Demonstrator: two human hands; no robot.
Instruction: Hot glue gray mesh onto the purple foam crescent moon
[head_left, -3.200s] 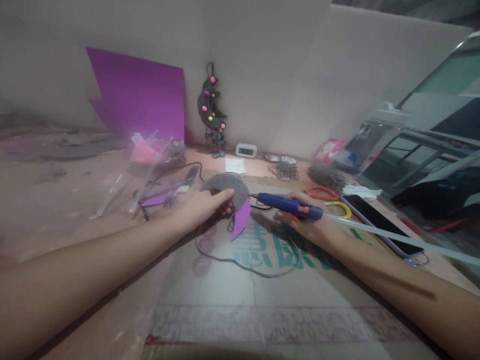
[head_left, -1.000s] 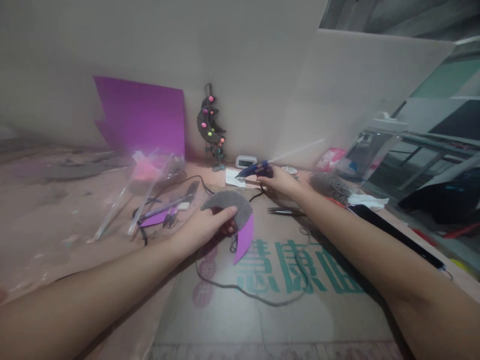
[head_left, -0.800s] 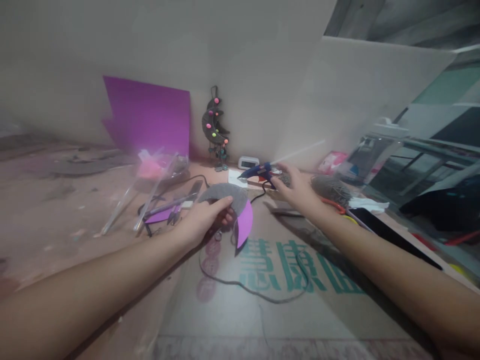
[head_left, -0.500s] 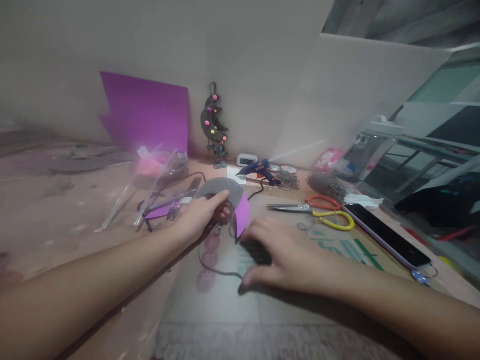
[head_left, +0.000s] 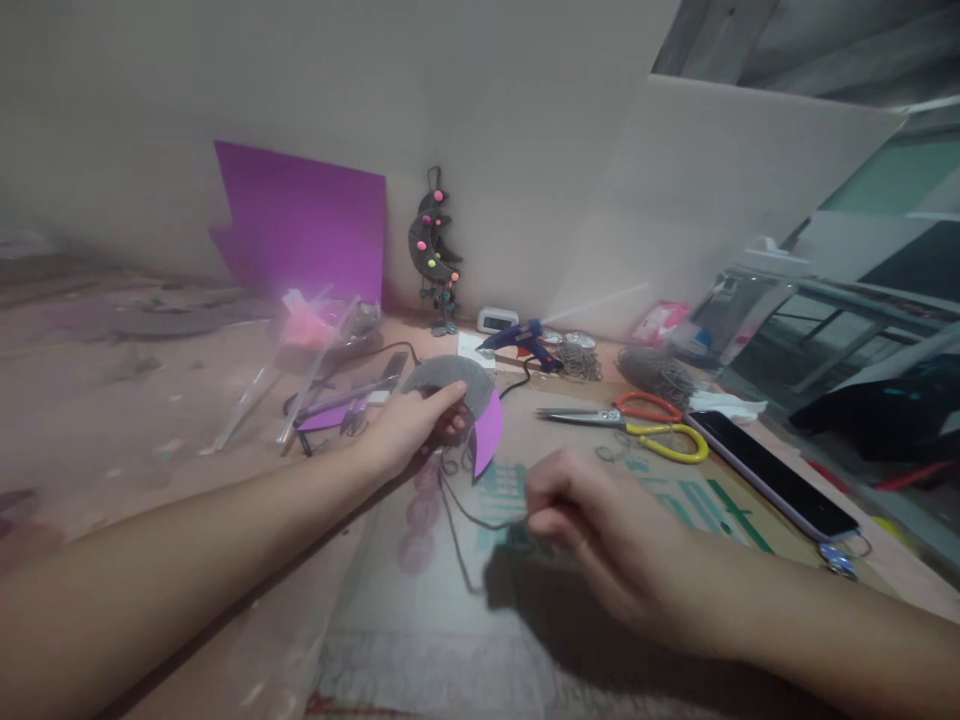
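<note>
Between the thumb and fingers of my left hand (head_left: 427, 420) is a purple paper crescent (head_left: 489, 437), most of it wrapped in grey yarn, with its pointed right end bare. From beneath the crescent a loose strand of grey yarn (head_left: 480, 520) runs over to my right hand (head_left: 574, 500). The fingers of that hand are closed, pinching the strand above the board. Below the crescent the strand also droops in a loop. My left fingers hide part of the crescent's inner edge.
Scissors (head_left: 622, 418) and a phone (head_left: 772, 475) lie to the right. Behind are a blue glue gun (head_left: 517, 340), a grey yarn ball (head_left: 652, 372), a small digital clock (head_left: 497, 320) and a decorated moon hanging (head_left: 431, 240). Purple card (head_left: 307, 220) leans on the wall; glue sticks (head_left: 315, 375) lie left.
My right hand has moved slightly right and up, its fingers closing on the yarn and drawing the strand along. My left hand keeps its hold on the crescent.
</note>
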